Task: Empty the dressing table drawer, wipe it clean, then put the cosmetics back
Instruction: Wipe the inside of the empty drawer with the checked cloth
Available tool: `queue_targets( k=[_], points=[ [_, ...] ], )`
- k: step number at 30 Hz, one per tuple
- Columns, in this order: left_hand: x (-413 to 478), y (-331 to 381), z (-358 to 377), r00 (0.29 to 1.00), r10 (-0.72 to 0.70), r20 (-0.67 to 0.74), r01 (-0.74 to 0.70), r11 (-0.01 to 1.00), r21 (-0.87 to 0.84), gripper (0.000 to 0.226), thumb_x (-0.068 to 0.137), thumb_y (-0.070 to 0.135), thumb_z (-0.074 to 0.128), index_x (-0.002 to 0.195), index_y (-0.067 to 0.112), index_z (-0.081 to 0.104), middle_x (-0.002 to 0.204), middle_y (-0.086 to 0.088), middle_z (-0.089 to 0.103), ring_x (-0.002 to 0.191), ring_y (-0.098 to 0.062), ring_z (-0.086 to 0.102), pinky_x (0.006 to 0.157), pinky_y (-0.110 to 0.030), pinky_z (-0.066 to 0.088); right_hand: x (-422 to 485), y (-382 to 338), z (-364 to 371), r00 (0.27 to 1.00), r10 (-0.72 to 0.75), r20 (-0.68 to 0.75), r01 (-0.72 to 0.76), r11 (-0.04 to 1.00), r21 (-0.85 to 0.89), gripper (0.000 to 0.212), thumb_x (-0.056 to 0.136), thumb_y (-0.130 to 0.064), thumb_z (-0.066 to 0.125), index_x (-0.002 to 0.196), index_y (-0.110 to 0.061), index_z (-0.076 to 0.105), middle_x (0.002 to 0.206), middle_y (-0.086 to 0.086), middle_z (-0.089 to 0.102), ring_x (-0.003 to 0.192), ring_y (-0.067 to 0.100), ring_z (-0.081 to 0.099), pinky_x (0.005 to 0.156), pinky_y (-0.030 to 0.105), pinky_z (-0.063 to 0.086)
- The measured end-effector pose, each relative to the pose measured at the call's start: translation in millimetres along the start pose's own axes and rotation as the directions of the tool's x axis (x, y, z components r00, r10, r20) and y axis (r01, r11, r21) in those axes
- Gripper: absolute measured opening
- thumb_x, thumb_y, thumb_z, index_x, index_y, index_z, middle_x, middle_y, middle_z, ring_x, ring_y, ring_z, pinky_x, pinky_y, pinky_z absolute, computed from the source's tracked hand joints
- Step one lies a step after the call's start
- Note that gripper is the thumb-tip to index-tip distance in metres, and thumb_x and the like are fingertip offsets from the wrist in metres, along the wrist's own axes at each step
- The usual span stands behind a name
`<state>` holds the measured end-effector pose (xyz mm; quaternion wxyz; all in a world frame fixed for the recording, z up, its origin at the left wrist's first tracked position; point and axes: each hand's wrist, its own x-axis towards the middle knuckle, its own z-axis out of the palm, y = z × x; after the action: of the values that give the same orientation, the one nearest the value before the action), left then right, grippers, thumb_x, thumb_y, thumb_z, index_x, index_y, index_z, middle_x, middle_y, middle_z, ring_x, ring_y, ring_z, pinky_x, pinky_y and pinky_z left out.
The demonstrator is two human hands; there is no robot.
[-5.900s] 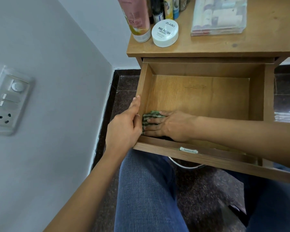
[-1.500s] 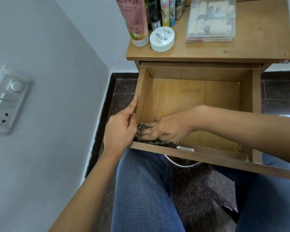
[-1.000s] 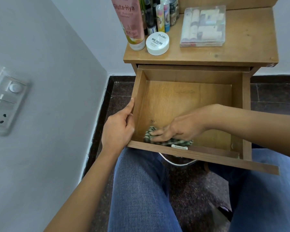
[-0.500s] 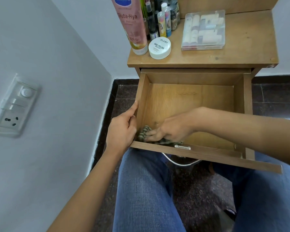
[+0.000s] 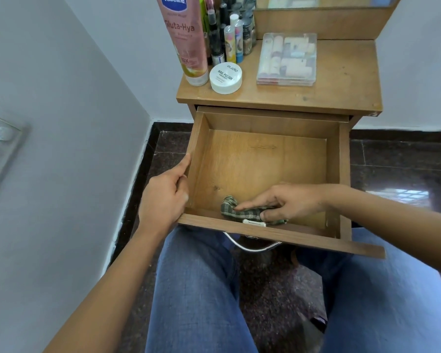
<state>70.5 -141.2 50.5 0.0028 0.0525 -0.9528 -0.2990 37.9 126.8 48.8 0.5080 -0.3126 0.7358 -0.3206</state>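
The wooden drawer [image 5: 262, 159] is pulled out over my knees and holds nothing but a green checked cloth [image 5: 236, 212] at its front edge. My right hand [image 5: 285, 202] lies on that cloth, forefinger stretched along it and thumb curled round its near side. My left hand [image 5: 166, 197] grips the drawer's left wall near the front corner, thumb on the rim. On the table top [image 5: 341, 80] stand a pink Vaseline tube [image 5: 186, 39], a white nail polish remover tub [image 5: 225, 78], several small bottles [image 5: 233, 34] and a clear plastic cosmetics box [image 5: 287, 59].
A white wall with a switch plate [image 5: 0, 149] runs close along the left. The floor [image 5: 392, 159] is dark stone. A metal handle [image 5: 250, 247] hangs under the drawer front. My legs in blue jeans [image 5: 196, 289] sit beneath the drawer.
My right hand has slid the cloth back and forth along the drawer's front edge, from the left corner towards the middle. My left hand keeps its hold on the left wall.
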Motion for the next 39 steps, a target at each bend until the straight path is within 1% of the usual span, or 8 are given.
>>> queue_targets(
  k=[6, 10, 14, 21, 25, 30, 33, 39],
  points=[
    [3, -5, 2, 1.0, -0.013, -0.024, 0.013, 1.0, 0.005, 0.055, 0.085, 0.032, 0.035, 0.136, 0.05, 0.045, 0.067, -0.003, 0.065, 0.051, -0.017, 0.054, 0.06, -0.04, 0.052, -31, 2, -21, 0.983, 0.111, 0.144, -0.105, 0.993, -0.05, 0.051, 0.096, -0.011, 0.05, 0.139, -0.036, 0.043, 0.148, -0.01, 0.039, 0.135, 0.005, 0.037, 0.113, 0.025, 0.032],
    [1, -2, 2, 1.0, -0.002, -0.029, 0.003, 1.0, 0.017, 0.054, 0.086, 0.032, 0.035, 0.136, 0.048, 0.047, 0.061, -0.001, 0.06, 0.049, -0.016, 0.051, 0.059, -0.039, 0.052, -57, 1, -34, 0.942, 0.226, 0.249, -0.206, 0.973, -0.104, 0.067, 0.09, 0.008, 0.051, 0.145, -0.027, 0.037, 0.151, -0.008, 0.035, 0.129, -0.005, 0.036, 0.092, 0.003, 0.038],
    [-1, 1, 1, 0.999, 0.01, -0.04, -0.009, 1.0, 0.018, 0.053, 0.089, 0.025, 0.039, 0.136, 0.048, 0.048, 0.055, 0.003, 0.056, 0.046, -0.017, 0.048, 0.056, -0.04, 0.051, -63, 3, -19, 0.94, 0.304, 0.158, -0.26, 0.933, -0.247, 0.089, 0.084, -0.002, 0.066, 0.146, -0.046, 0.021, 0.149, -0.004, 0.039, 0.133, 0.013, 0.042, 0.103, 0.028, 0.037],
    [-3, 2, 0, 0.999, 0.019, -0.045, -0.019, 1.0, 0.005, 0.054, 0.09, 0.024, 0.04, 0.126, 0.064, 0.041, 0.057, -0.003, 0.059, 0.047, -0.022, 0.05, 0.055, -0.04, 0.052, -57, 2, -15, 0.928, 0.362, 0.092, -0.235, 0.758, -0.608, 0.092, 0.086, -0.02, 0.069, 0.149, -0.045, 0.007, 0.107, -0.012, 0.046, 0.07, -0.003, 0.038, 0.06, 0.015, 0.028],
    [-4, 5, 0, 0.999, -0.009, -0.035, 0.009, 1.0, 0.018, 0.055, 0.085, 0.031, 0.036, 0.134, 0.054, 0.044, 0.051, -0.001, 0.051, 0.045, -0.021, 0.045, 0.055, -0.04, 0.051, -48, 3, -14, 0.933, 0.335, 0.131, -0.204, 0.792, -0.575, 0.092, 0.083, -0.016, 0.07, 0.152, -0.035, 0.011, 0.134, 0.004, 0.053, 0.102, 0.014, 0.05, 0.08, 0.021, 0.033],
    [-4, 8, 1, 1.0, -0.007, -0.029, 0.009, 0.998, 0.064, 0.054, 0.093, 0.017, 0.044, 0.138, 0.048, 0.045, 0.051, -0.002, 0.05, 0.047, -0.023, 0.049, 0.053, -0.043, 0.051, -48, 10, -15, 0.946, 0.295, 0.134, -0.213, 0.878, -0.429, 0.088, 0.083, -0.008, 0.068, 0.152, -0.027, 0.016, 0.14, 0.002, 0.05, 0.1, -0.001, 0.053, 0.077, 0.005, 0.033],
    [-4, 10, 1, 0.999, -0.018, -0.033, 0.02, 0.997, 0.074, 0.055, 0.094, 0.014, 0.045, 0.138, 0.046, 0.046, 0.052, -0.004, 0.052, 0.048, -0.023, 0.049, 0.053, -0.043, 0.05, -41, 9, -17, 0.947, 0.288, 0.145, -0.222, 0.908, -0.354, 0.084, 0.083, -0.01, 0.069, 0.151, -0.023, 0.022, 0.146, -0.001, 0.043, 0.13, 0.014, 0.046, 0.106, 0.025, 0.036],
    [-5, 8, 1, 0.999, -0.028, -0.04, 0.029, 0.999, 0.035, 0.054, 0.094, 0.015, 0.043, 0.136, 0.048, 0.047, 0.052, -0.005, 0.051, 0.047, -0.024, 0.048, 0.054, -0.038, 0.05, -10, -5, -16, 0.95, 0.269, 0.16, -0.237, 0.951, -0.198, 0.086, 0.081, -0.001, 0.068, 0.151, -0.02, 0.021, 0.154, 0.003, 0.03, 0.139, 0.019, 0.033, 0.114, 0.034, 0.026]
  ],
)
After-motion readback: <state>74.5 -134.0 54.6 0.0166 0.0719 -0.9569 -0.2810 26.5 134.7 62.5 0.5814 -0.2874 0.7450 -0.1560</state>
